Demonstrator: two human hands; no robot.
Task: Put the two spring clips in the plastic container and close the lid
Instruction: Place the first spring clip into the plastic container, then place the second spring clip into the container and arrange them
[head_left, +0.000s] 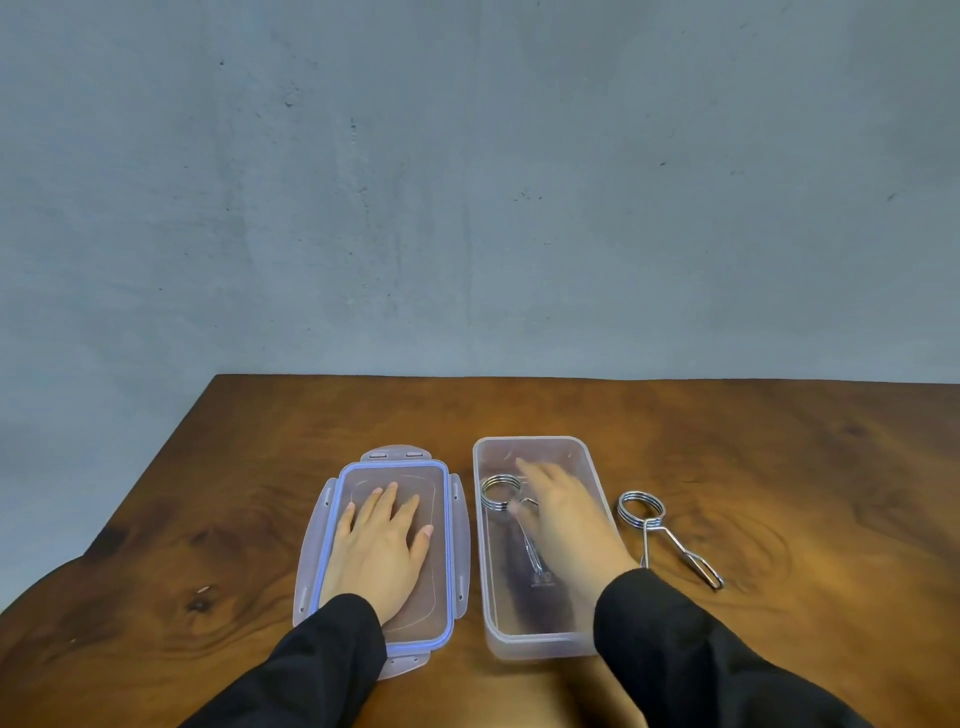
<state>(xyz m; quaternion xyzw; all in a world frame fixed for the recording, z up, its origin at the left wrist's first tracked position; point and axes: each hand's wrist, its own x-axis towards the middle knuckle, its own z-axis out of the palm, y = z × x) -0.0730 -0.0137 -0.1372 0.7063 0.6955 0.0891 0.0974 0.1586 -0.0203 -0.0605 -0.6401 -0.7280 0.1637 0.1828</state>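
Observation:
A clear plastic container (540, 636) stands open on the wooden table. One metal spring clip (503, 493) lies inside it, coil at the far end. My right hand (563, 514) hovers over the container just above this clip, blurred, fingers spread; whether it touches the clip I cannot tell. The second spring clip (644, 512) lies on the table to the right of the container. The blue-rimmed lid (451, 545) lies upside down to the container's left, and my left hand (382, 545) rests flat on it, fingers apart.
The brown wooden table (779, 457) ends at a grey wall behind and at an irregular left edge. Black sleeves cover both forearms.

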